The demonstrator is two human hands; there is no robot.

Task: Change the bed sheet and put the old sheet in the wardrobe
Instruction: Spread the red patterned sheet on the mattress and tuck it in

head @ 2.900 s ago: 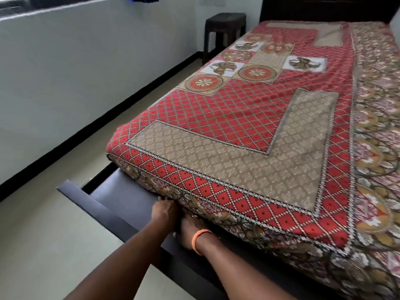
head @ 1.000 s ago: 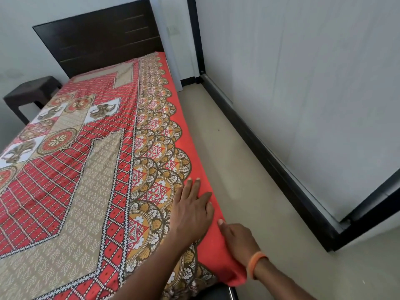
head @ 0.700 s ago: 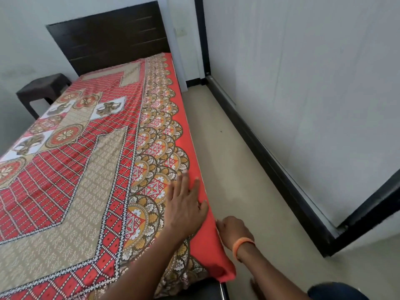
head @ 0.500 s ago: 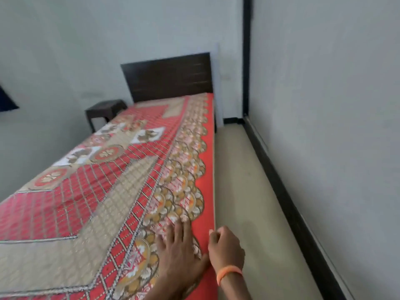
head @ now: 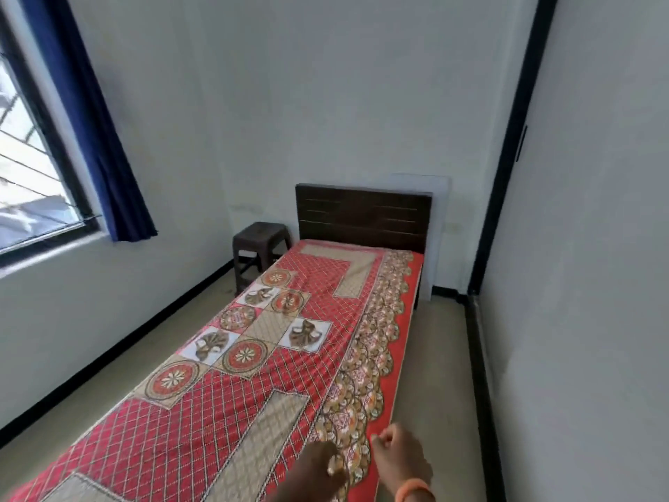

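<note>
1. Two hands sit low at the foot end of the bed: the left hand (head: pixel 318 465) lies on the patterned sheet (head: pixel 253 411) just inside its scalloped border, and the right hand (head: pixel 396 456), with an orange band at the wrist, is at the plain red edge beside it.
2. Motion blur hides the left fingers, so I cannot tell whether they lie flat or are bent. The right fingers look curled at the edge; whether they pinch cloth I cannot tell.
3. From the hands, the sheet runs straight away along the bed's long axis to the dark headboard (head: pixel 364 219), spread flat over the mattress.
4. Judging by this, any further tucking or smoothing would go along the right-hand edge toward the headboard, and the right hand is nearer to it.
5. Left of the headboard stands a brown stool (head: pixel 259 244); farther left is a window (head: pixel 32 168) with a blue curtain (head: pixel 105 146). Right of the headboard, a narrow floor strip runs beside a pale wall.
6. No old sheet or wardrobe shows.
</note>
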